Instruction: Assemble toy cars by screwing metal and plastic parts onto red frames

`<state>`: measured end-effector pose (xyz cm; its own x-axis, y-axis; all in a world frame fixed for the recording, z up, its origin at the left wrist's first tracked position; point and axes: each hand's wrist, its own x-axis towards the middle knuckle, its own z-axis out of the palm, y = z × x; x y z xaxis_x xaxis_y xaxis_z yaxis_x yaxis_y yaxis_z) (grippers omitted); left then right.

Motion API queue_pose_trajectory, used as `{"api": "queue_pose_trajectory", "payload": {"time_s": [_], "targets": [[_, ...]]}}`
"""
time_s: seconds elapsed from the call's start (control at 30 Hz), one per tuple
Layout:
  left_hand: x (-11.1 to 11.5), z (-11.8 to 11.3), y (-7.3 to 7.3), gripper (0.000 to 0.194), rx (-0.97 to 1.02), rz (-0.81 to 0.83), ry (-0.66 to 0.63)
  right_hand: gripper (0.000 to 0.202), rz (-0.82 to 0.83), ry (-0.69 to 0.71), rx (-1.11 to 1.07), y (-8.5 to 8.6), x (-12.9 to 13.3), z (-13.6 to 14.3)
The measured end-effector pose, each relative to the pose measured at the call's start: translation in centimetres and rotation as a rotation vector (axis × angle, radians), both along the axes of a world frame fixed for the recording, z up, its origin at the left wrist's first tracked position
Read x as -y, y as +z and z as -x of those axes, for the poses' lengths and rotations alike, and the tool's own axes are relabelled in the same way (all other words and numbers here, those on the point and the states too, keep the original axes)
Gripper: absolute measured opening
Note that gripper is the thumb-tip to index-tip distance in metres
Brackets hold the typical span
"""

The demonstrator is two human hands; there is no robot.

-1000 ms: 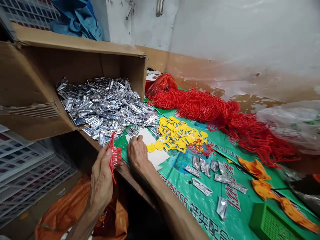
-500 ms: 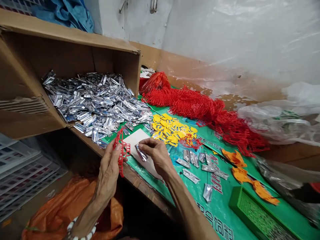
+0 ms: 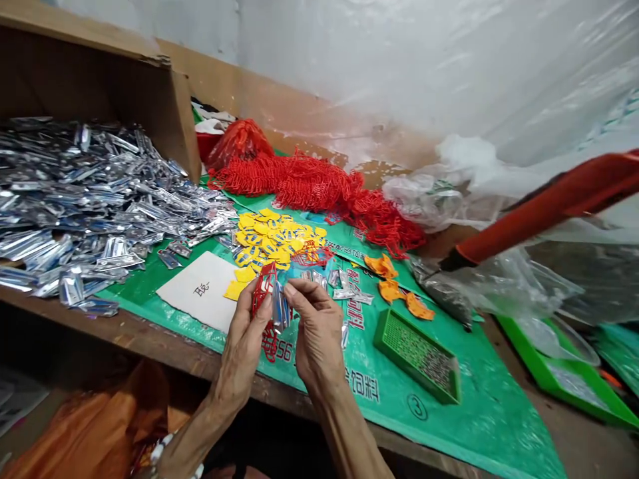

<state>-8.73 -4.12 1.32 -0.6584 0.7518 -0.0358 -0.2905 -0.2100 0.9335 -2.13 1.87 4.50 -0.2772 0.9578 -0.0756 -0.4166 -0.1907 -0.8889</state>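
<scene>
My left hand (image 3: 243, 356) is closed on a small red plastic mesh piece (image 3: 264, 287), held above the near edge of the table. Between the fingertips of my right hand (image 3: 319, 336) is a silver foil packet (image 3: 281, 311), upright against the mesh piece. Whether the packet is inside the mesh I cannot tell. Just beyond the hands lies a pile of yellow tags (image 3: 269, 234) with blue print, and another red mesh piece (image 3: 313, 253) rests at its right side. Loose foil packets (image 3: 352, 287) lie behind my right hand, which partly hides them.
Many foil packets (image 3: 110, 199) spill from a cardboard box (image 3: 182, 126) at left. A white card (image 3: 200, 293) lies beside them. Red netting (image 3: 309, 186) is heaped behind. Rightward are orange pieces (image 3: 392, 291), a green basket (image 3: 424, 352), a red-handled tool (image 3: 544, 206) and a green tray (image 3: 564, 372).
The view has swung to the right. My right hand has brought the foil packet up against the red mesh piece, and both hands have moved away from the white card.
</scene>
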Motion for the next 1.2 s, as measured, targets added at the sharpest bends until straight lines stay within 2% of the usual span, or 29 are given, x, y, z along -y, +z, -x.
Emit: {"api": "queue_pose_trajectory", "payload": {"time_s": [0.2,0.4,0.47,0.6,0.7,0.8,0.87,1.07,1.2], "targets": [[-0.4,-1.6,-0.4,0.043,0.047,-0.001,-0.058,0.014,-0.028,-0.053,-0.027,-1.0,-0.3,-1.7],[-0.7,-2.5,0.4,0.047,-0.087,0.036,-0.117,0.012,-0.131,-0.165,0.034,-1.5,0.0,-2.7],[-0.7,-2.7,0.5,0.051,-0.075,0.021,-0.138,0.011,-0.135,-0.171,0.047,-1.6,0.2,-2.8],[-0.9,-2.9,0.5,0.048,0.069,-0.018,-0.143,0.012,-0.074,-0.120,0.017,-1.5,0.6,-3.4],[-0.9,-2.8,0.7,0.048,0.116,-0.030,-0.119,0.017,-0.044,-0.031,0.030,-1.2,1.0,-4.3],[-0.8,-2.6,0.9,0.049,0.144,-0.022,-0.095,0.019,-0.083,0.112,0.100,-0.9,1.5,-5.3],[-0.6,-2.6,1.1,0.051,0.160,-0.013,-0.088,0.023,-0.127,0.156,0.140,-0.7,1.8,-5.8],[-0.5,-2.7,1.4,0.054,0.191,0.000,-0.146,0.022,-0.285,0.111,0.197,-1.2,1.9,-6.5],[-0.5,-3.0,1.0,0.054,0.196,0.003,-0.164,0.025,-0.274,0.060,0.132,-1.6,2.5,-6.6]]}}
